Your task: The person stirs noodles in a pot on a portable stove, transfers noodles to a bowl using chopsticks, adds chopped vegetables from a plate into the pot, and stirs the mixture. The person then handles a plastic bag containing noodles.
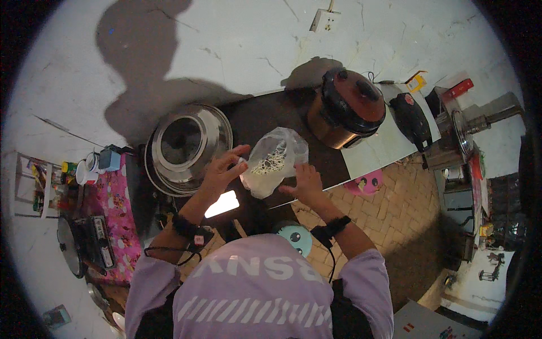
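Observation:
A clear plastic bag (pixel 264 182) with pale, thin sprout-like strands (pixel 271 164) in it lies on the dark countertop (pixel 271 110) before me. My left hand (pixel 224 169) is at the bag's left edge, thumb and fingers apart; whether it pinches the plastic is unclear. At the right edge, my right hand (pixel 305 182) touches the bag with its fingers, the thumb spread away. To the left of the bag stands a metal pan or basin with a ring-shaped metal lid (pixel 186 144). A bright glowing rectangle (pixel 223 204) shows below my left hand.
A brown and black electric pressure cooker (pixel 347 110) stands at the right back, against the wall. Beyond it lies a black object (pixel 410 116) on a pale surface. A round teal stool (pixel 296 239) and a pink one (pixel 368 183) are below the counter's front edge. A pot (pixel 70 248) stands far left.

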Motion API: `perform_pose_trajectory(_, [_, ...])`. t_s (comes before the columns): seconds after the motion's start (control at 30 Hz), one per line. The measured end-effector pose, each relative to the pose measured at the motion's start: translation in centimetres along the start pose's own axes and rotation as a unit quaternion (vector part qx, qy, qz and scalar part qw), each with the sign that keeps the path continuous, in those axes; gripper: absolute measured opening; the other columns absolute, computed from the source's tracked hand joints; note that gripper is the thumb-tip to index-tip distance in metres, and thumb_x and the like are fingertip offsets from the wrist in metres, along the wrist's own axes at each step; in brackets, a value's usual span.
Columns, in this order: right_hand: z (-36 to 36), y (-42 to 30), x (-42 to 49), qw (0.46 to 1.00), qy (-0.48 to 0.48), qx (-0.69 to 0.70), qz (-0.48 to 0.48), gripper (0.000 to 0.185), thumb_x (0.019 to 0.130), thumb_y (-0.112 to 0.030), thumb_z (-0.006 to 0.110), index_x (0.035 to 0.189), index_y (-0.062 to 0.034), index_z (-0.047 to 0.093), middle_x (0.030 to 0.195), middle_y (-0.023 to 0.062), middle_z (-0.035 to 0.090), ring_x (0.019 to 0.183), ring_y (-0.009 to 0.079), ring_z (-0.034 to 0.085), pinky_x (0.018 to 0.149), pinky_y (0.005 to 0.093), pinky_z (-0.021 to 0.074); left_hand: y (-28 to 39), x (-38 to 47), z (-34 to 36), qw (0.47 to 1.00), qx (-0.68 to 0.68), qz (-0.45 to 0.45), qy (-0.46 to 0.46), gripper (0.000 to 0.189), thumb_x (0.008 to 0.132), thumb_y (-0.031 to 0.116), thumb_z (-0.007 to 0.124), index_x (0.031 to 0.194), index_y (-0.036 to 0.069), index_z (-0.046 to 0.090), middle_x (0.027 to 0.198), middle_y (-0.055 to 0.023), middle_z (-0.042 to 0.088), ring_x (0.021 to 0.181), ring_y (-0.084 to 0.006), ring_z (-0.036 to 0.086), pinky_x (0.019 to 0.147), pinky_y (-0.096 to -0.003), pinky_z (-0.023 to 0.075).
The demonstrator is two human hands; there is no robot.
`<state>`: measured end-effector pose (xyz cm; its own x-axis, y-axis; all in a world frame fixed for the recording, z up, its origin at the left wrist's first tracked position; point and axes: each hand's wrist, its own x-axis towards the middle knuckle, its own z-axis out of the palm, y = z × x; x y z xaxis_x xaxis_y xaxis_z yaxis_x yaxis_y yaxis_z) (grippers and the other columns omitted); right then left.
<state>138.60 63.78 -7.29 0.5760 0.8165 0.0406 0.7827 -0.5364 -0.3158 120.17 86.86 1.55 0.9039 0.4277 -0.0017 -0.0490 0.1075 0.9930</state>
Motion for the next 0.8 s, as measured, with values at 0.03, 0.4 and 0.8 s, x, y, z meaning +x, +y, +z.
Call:
perform_pose_trajectory(0.03, [0.4, 0.1, -0.2, 0.999, -0.023, -0.04, -0.008, 0.025, 0.082, -0.027, 0.069, 0.097, -0.0079, 0.062, 0.102, 0.0123, 0.06, 0.1, 0.0328, 0.056, 0.083, 0.0471, 0.0448, 0.0, 0.6, 0.2, 0.999, -0.016, -0.031, -0.008, 0.02, 0.092, 0.02, 0.064, 0.104, 0.003, 0.06, 0.13, -0.0106, 0.057, 0.117, -0.0209, 0.055, 0.107, -0.037, 0.0345])
perform_pose_trajectory(0.4, [-7.6, 2.1, 4.3, 0.884, 0.081, 0.455, 0.066, 0.009, 0.093, -0.004, 0.059, 0.101, -0.0011, 0.062, 0.085, 0.0058, 0.061, 0.063, 0.0113, 0.058, 0.054, 0.0253, 0.0462, 2.4, 7.1, 3.0, 0.994, -0.073, 0.021, -0.077, 0.046, 0.089, 0.014, 0.067, 0.132, 0.011, 0.05, 0.095, -0.0022, 0.059, 0.094, -0.0098, 0.056, 0.085, -0.0276, 0.0455])
perform_pose_trajectory(0.8, [-11.0, -1.3, 6.5, 0.946, 0.067, 0.3, -0.104, 0.026, 0.091, -0.012, 0.062, 0.116, -0.0045, 0.061, 0.1, 0.0135, 0.063, 0.089, 0.0265, 0.065, 0.076, 0.0364, 0.0522, -5.7, 9.6, 7.3, 0.934, 0.24, -0.043, -0.261, 0.033, 0.101, 0.032, 0.048, 0.099, 0.004, 0.066, 0.092, -0.008, 0.064, 0.089, -0.0159, 0.058, 0.079, -0.0328, 0.0468])
